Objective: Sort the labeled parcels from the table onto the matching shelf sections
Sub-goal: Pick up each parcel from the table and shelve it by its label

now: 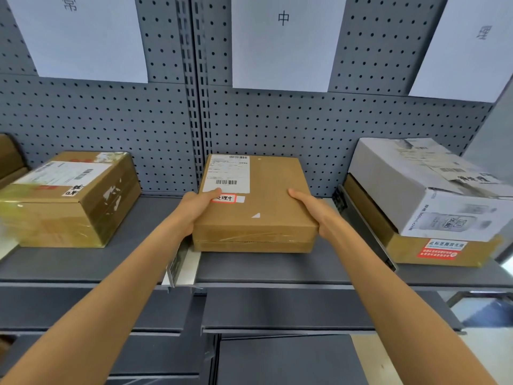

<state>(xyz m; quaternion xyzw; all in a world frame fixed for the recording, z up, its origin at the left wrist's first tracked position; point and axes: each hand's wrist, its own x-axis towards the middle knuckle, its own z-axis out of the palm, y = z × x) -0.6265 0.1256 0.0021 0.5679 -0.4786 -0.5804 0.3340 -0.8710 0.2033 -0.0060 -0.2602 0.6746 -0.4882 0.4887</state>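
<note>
A flat brown cardboard parcel [261,207] with a white shipping label and a small red-bordered sticker lies on the middle section of the grey shelf [266,269]. My left hand [194,209] grips its left side, thumb on top beside the sticker. My right hand [313,211] grips its right side, thumb on top. A white paper sign [286,43] with one black character hangs on the pegboard above this section.
A taller brown box [69,198] sits in the left section. On the right, a white carton [433,187] is stacked on a flat brown box [444,250]. Metal dividers [180,262] separate the sections. Other white signs [80,37] hang above. Lower shelves show below.
</note>
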